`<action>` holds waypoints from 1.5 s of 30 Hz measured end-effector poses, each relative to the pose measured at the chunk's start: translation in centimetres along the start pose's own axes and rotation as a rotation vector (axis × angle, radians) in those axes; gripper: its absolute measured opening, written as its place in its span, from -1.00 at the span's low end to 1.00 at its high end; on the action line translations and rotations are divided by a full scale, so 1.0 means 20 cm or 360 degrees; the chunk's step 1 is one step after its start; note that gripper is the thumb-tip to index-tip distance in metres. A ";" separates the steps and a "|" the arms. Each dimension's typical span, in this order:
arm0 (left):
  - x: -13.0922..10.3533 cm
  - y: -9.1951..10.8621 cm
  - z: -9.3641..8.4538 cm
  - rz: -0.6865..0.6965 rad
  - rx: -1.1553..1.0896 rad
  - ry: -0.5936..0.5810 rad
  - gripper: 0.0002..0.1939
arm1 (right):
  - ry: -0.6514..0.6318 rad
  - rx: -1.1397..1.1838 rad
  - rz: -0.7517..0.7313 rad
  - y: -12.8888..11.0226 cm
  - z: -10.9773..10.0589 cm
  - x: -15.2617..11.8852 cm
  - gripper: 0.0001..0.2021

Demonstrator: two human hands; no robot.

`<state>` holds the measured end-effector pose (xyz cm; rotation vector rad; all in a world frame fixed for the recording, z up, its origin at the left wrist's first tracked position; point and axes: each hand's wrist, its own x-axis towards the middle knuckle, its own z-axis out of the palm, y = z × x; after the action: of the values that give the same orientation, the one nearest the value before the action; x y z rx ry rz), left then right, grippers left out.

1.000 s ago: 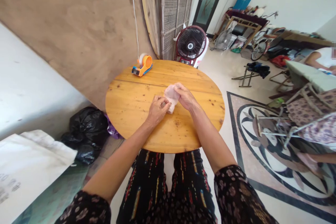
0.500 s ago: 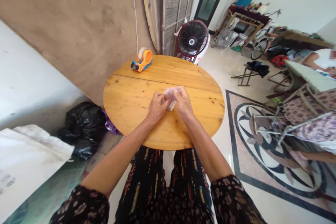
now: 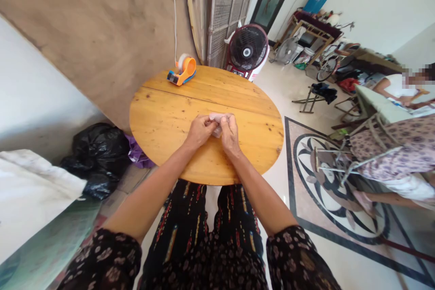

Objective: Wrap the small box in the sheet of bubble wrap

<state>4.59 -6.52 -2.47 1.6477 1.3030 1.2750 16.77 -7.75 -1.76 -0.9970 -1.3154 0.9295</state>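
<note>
Right now your left hand (image 3: 199, 130) and right hand (image 3: 230, 133) both pinch the small pink cloth (image 3: 216, 118) between them — bunched tight, mostly folded, not yet set down.

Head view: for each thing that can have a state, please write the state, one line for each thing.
Left hand: closed on the pink bundle.
Right hand: closed on the pink bundle.
Pink bundle: folded small, pinched between both hands above the table.
Tape dispenser: loaded with a roll, lying untouched at the far edge.
Fan: standing on the floor; running or not, cannot tell.
Round table: upright.
</note>
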 end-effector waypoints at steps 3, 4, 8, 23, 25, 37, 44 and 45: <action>0.00 -0.01 -0.03 -0.0113 -0.0295 -0.0165 -0.76 | -0.0071 -0.0005 -0.0065 0.04 -0.01 0.01 -0.64; 0.00 -0.02 -0.03 -0.0136 -0.0353 -0.0199 -0.74 | -0.0098 0.0017 -0.0085 0.05 -0.02 0.01 -0.64; -0.01 -0.05 -0.03 -0.0157 -0.0350 -0.0089 -0.77 | -0.0178 0.0041 -0.0132 0.07 -0.03 0.02 -0.64; -0.03 -0.06 -0.12 0.0026 -0.0100 -0.0359 -0.27 | -0.0565 -0.0499 -0.0423 0.10 -0.10 0.00 -0.69; -0.03 -0.08 -0.12 0.0095 0.0082 -0.0396 -0.10 | -0.0571 -0.0493 -0.0443 0.10 -0.10 0.00 -0.69; -0.02 -0.08 -0.12 0.0234 0.0034 -0.0473 -0.06 | -0.0541 -0.0288 -0.0369 0.07 -0.10 0.01 -0.75; -0.02 -0.08 -0.07 0.0171 0.0048 -0.0299 -0.30 | -0.0543 -0.0258 -0.0299 0.05 -0.09 0.01 -0.71; -0.02 -0.07 -0.07 0.0165 0.0046 -0.0291 -0.32 | -0.0550 -0.0246 -0.0305 0.04 -0.10 0.01 -0.72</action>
<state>2.81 -6.59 -3.54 1.8263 1.1437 1.1393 18.71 -7.33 -2.53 -0.8315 -1.7626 0.8879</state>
